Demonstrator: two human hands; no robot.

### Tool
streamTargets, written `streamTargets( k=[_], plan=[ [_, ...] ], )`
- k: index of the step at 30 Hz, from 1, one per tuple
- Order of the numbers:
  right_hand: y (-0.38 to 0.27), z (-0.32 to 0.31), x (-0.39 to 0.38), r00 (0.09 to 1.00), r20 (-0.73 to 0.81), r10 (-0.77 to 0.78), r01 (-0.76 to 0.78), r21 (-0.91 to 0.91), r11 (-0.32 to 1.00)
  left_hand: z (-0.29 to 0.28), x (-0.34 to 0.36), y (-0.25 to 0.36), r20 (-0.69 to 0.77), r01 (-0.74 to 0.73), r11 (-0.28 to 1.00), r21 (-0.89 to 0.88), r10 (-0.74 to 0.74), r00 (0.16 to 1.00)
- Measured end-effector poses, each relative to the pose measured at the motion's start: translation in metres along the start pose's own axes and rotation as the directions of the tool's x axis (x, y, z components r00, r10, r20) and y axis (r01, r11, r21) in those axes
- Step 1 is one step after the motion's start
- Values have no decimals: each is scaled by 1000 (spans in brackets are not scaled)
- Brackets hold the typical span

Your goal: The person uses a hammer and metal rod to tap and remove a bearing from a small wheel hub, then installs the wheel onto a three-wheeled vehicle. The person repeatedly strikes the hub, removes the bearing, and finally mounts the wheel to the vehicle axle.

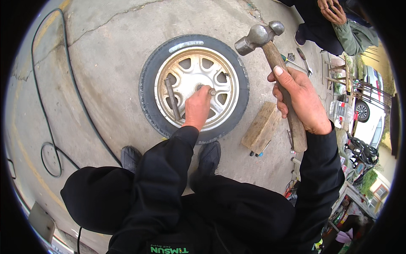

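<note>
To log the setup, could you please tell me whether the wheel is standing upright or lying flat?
Lying flat: the wheel rests on the concrete ground, its spoked face turned up toward the camera.

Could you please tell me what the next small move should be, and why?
Probably bring the hammer over the short rod's exposed end and line it up: the right hand holds the hammer up, to the rod's right, while the left hand holds the rod near the wheel's centre. The rod's other end is hidden.
</note>
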State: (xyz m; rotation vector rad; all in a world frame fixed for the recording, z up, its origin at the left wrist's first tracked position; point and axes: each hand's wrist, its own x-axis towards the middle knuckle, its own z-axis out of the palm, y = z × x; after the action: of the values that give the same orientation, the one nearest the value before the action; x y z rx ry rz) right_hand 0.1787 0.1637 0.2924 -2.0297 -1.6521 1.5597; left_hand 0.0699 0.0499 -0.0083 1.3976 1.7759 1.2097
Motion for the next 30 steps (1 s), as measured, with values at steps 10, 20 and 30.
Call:
streamTargets(
  k=[10,20,30],
  plan=[
    [91,17,-12,998,-54,-21,36,276,960,-19,18,11,184,-38,992,123,14,983],
    [230,75,-38,910,-353,216,71,648,758,-128,122,31,-218,134,987,-88,-151,964],
    [278,95,-29,910,-249,331,-75,686,724,-88,70,27,186,393,904,-169,-362,914]
  ],
)
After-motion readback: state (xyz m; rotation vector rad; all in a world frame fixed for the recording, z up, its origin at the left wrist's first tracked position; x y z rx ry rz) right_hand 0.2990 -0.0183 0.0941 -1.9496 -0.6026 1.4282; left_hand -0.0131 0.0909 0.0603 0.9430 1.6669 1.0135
